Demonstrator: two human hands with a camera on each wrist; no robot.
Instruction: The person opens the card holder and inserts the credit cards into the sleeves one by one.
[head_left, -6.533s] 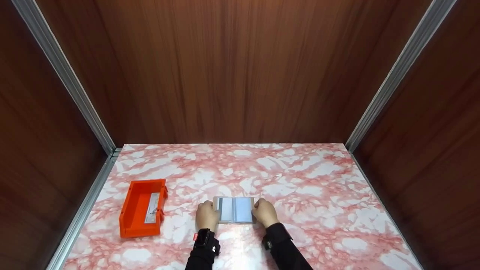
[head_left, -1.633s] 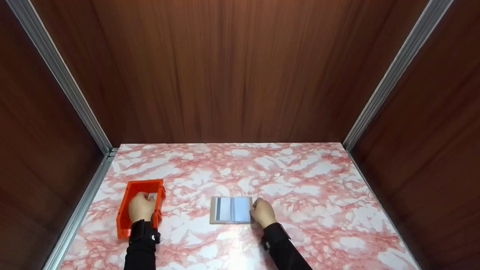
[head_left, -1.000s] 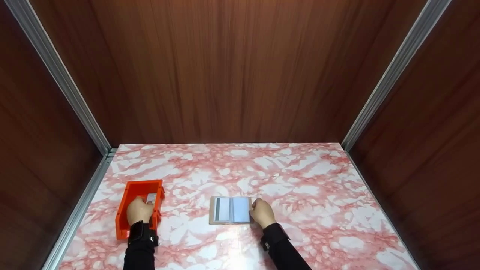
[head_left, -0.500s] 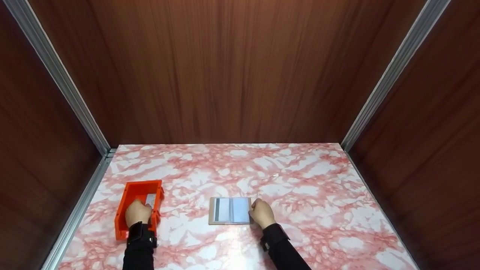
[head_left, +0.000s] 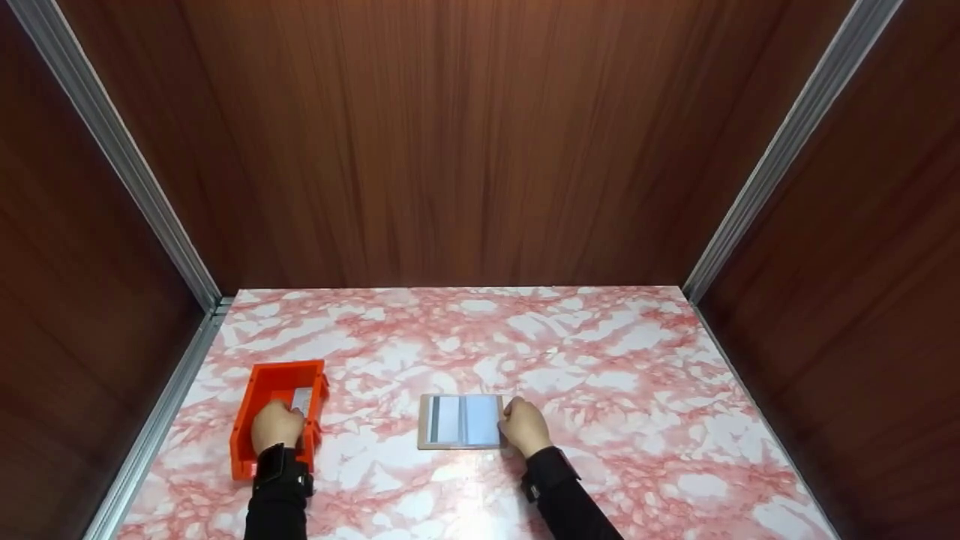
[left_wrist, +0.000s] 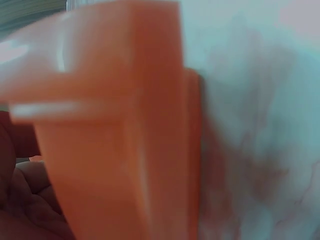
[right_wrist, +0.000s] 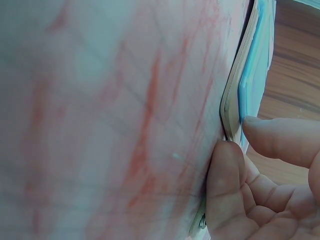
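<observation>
My left hand reaches into an orange plastic bin at the left, its fingers bent downward. A pale printed card lies along the bin's right inner side, partly covered by that hand. In the left wrist view the bin's wall hides the fingertips, so I cannot tell whether they pinch the card. Mid-table, a brown card holder lies spread flat, with pale bluish clear sleeves. My right hand pinches its right edge, thumb above and forefinger at the side in the right wrist view.
The red-and-white marbled tabletop carries both things. Dark wood panels rise behind and on both sides, with metal corner rails at left and right.
Earlier both hands held the card holder; my left hand has since let go of it and moved left into the bin, then shifted slightly toward the near end. The right hand stays put.
</observation>
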